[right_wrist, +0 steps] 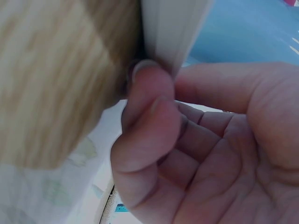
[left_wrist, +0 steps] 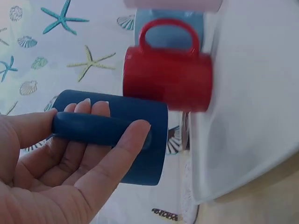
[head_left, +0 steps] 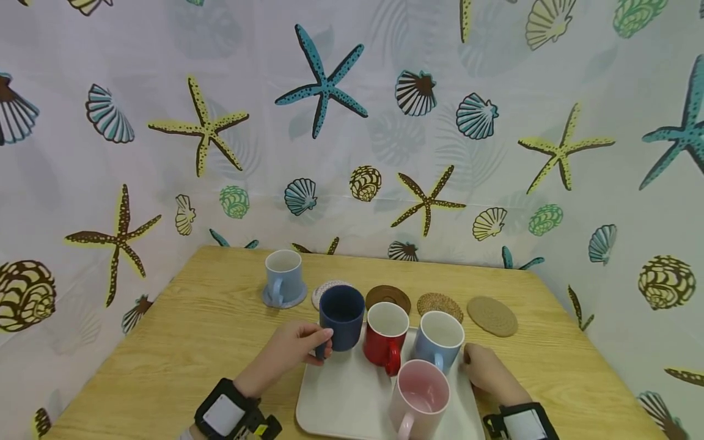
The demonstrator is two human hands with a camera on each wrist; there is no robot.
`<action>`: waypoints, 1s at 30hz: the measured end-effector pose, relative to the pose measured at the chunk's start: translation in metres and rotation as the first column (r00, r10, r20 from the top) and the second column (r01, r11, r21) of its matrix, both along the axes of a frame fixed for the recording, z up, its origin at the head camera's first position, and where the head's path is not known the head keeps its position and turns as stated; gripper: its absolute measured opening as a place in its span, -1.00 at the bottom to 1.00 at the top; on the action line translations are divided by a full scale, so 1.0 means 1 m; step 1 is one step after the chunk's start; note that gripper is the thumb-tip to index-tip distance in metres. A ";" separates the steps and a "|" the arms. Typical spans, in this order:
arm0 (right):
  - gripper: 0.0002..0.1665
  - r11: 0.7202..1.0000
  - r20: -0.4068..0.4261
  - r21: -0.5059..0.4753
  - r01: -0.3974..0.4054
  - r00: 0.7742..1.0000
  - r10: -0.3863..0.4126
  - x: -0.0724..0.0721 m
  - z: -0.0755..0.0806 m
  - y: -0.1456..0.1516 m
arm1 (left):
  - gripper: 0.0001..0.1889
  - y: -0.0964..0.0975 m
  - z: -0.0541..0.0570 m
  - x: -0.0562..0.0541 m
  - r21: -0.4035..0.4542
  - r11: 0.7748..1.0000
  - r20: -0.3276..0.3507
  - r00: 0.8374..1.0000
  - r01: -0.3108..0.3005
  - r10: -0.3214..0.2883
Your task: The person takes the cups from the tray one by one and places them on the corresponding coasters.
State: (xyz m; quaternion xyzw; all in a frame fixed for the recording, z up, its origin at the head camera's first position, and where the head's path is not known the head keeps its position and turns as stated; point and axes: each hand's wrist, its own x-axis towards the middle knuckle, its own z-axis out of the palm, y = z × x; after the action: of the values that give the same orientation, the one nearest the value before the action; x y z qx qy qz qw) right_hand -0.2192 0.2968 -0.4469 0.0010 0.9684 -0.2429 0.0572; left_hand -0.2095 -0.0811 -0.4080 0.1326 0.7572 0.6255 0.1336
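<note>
My left hand (head_left: 299,342) grips the handle of a navy blue mug (head_left: 342,327), held upright over the back left corner of the white tray (head_left: 338,403). In the left wrist view, fingers pass through the mug's handle (left_wrist: 88,128) and the thumb lies along it. A red mug (head_left: 378,342) stands just right of it on the tray, followed by a light blue mug (head_left: 440,342). Nearer the front is a pink mug (head_left: 412,406). My right hand (head_left: 489,373) pinches the tray's right rim (right_wrist: 170,32) between thumb and curled fingers.
Behind the tray lies a row of coasters: a whitish one (head_left: 321,296), a dark brown one (head_left: 388,296), a woven brown one (head_left: 440,304) and a tan one (head_left: 492,316). Another light blue mug (head_left: 283,276) stands on a blue coaster (head_left: 266,297) at back left. A patterned curtain (head_left: 352,134) hangs behind the wooden table (head_left: 220,324).
</note>
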 end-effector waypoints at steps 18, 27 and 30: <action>-0.95 1.000 -0.032 0.009 -0.009 0.999 0.009 -0.001 -0.004 0.002 | -0.64 0.032 -0.026 -0.090 -0.084 0.931 -0.149 0.928 -0.355 0.340; -0.95 1.000 -0.024 -0.004 0.009 1.000 -0.009 0.000 -0.004 0.002 | -0.63 0.035 -0.044 -0.109 -0.046 0.919 -0.089 0.918 -0.391 0.386; -0.95 1.000 -0.032 0.000 0.008 0.999 -0.008 0.000 -0.004 0.003 | -0.64 0.036 -0.044 -0.111 -0.048 0.921 -0.084 0.921 -0.386 0.381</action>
State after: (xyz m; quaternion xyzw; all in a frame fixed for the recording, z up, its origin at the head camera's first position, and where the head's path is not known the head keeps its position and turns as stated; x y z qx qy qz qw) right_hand -0.2189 0.2994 -0.4508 0.0013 0.9692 -0.2430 0.0409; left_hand -0.3205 -0.0451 -0.4525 0.0003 0.7922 0.6101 -0.0148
